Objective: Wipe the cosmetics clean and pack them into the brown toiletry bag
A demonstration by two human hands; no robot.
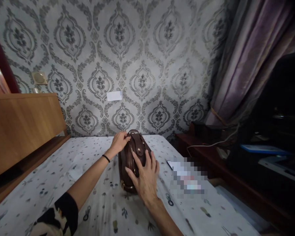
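A brown leather-like bag (127,161) with gold-coloured zippers and a snap strap (138,144) sits on the patterned white sheet (98,203). My left hand (119,142), a black band around its wrist, is closed in a pinch at the bag's far upper edge, by the end of a zipper. What exactly lies between those fingertips is too small to make out. Spread across the bag's near right part, my right hand (147,178) rests with its fingers apart and touches the surface. It hides some of the bag's right side.
To the right on the sheet lies a phone (186,177), its screen blurred out. Wooden furniture (24,127) borders the left side. Beyond the right edge are a dark red ledge (201,144), a white cable (211,144) and a purple curtain (250,65). A patterned wall (142,65) rises behind.
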